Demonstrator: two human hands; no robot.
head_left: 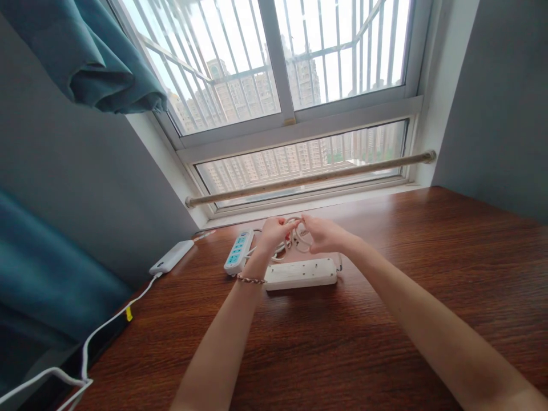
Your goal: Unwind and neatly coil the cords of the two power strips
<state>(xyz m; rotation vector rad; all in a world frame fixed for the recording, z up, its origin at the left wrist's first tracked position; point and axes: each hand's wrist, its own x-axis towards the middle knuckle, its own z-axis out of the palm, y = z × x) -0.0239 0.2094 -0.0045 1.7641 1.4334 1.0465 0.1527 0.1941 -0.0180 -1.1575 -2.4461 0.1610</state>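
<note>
My left hand (274,233), a braided bracelet at its wrist, pinches a looped white power cord (301,246). Across from it, the fingers of my right hand (324,233) are closed on the same cord's loops. Both hands are above a white power strip (299,275), which lies lengthwise across the wooden table with its face down or turned partly away; I cannot tell which. Another power strip (238,251), white with blue sockets, lies just left of my left hand. More coiled cord sits between and behind the two strips, partly hidden by my hands.
On the wooden table (406,274), a white power bank-like box (172,257) lies near the left edge, with a white cable (111,319) trailing to the lower left. A rail (312,180) crosses the window behind. Blue curtains (98,63) hang at left.
</note>
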